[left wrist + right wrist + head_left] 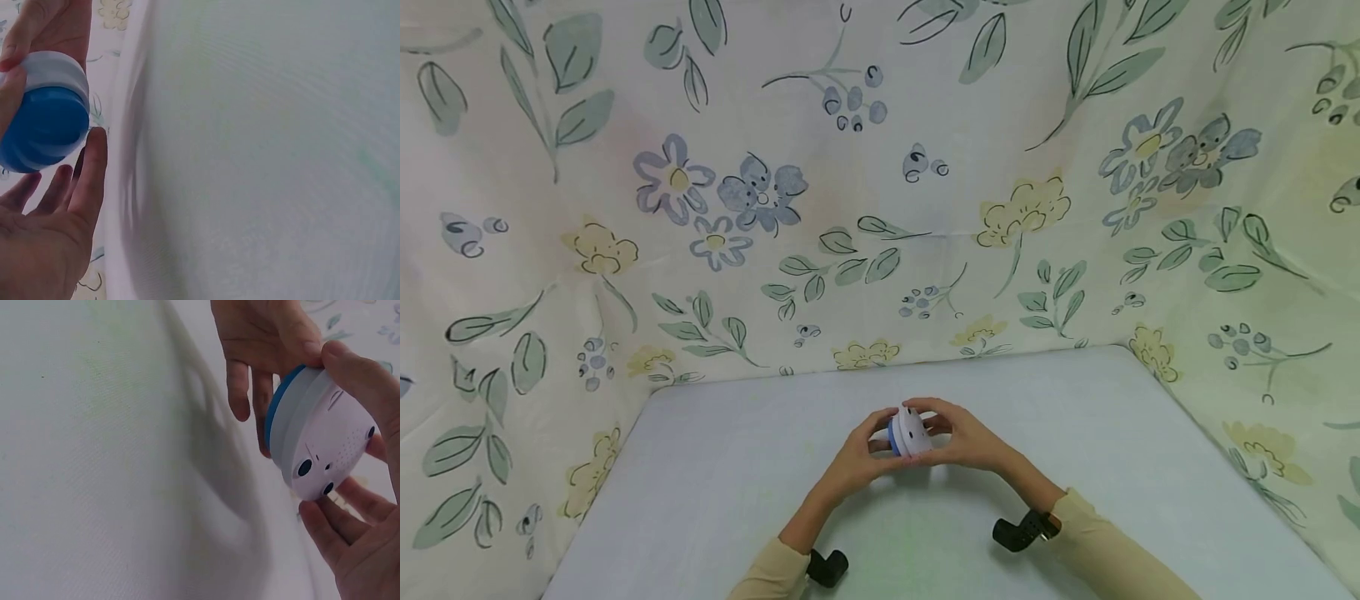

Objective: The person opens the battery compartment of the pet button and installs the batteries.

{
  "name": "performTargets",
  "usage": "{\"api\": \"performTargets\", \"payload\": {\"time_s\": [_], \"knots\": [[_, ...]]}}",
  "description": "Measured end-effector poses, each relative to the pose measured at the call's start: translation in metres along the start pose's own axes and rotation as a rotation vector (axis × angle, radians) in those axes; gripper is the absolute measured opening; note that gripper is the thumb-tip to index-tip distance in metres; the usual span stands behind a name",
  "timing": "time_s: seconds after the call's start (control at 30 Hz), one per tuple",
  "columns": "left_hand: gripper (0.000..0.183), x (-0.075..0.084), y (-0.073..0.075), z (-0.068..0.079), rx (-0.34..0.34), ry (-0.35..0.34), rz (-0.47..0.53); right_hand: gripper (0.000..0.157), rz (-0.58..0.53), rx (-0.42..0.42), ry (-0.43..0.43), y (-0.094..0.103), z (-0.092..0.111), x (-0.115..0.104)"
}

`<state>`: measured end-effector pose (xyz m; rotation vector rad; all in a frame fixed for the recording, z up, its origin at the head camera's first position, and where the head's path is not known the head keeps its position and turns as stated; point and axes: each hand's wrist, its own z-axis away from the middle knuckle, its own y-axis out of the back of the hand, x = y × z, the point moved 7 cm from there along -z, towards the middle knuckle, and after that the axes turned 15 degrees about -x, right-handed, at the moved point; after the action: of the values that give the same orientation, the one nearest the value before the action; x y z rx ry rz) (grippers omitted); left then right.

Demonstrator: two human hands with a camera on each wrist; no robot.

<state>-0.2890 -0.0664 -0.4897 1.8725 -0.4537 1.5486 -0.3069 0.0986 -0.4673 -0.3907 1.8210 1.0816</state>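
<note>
A small round device (913, 432), with a white face and a blue rounded back, is held up between both hands over the table. The right hand (966, 437) grips it from the right, thumb on the near edge and fingertips at the opposite edge. Around its left side, the left hand (855, 457) holds it by thumb and fingertips. In the right wrist view, the white face (334, 440) shows dark round buttons and a patch of tiny holes. The left wrist view shows the smooth blue back (47, 128), with left fingertips close to its edge.
A white cloth covers the table (737, 467), and the hands' shadow falls on it. Behind and at both sides hangs a floral curtain (865, 183). Each wrist wears a black camera, including the right one (1022, 531), below beige sleeves (1112, 550).
</note>
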Motion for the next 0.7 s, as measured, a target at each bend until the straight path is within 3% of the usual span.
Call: {"api": "performTargets", "payload": {"time_s": [0.23,0.5,0.7], "knots": [[0.078,-0.0047,-0.005,-0.0049,-0.071,-0.002,0.102,0.079,-0.017,0.002,0.028,0.0004,-0.0012,-0.0005],[0.077,-0.0084,-0.0051,-0.0089,-0.037,0.004,0.156,0.08,-0.021,0.031,0.011,0.0044,-0.0016,0.0013],[0.074,-0.0093,-0.0053,-0.0086,-0.001,0.01,0.127,0.076,-0.049,0.01,0.012,0.0049,-0.0019,-0.0028]]}}
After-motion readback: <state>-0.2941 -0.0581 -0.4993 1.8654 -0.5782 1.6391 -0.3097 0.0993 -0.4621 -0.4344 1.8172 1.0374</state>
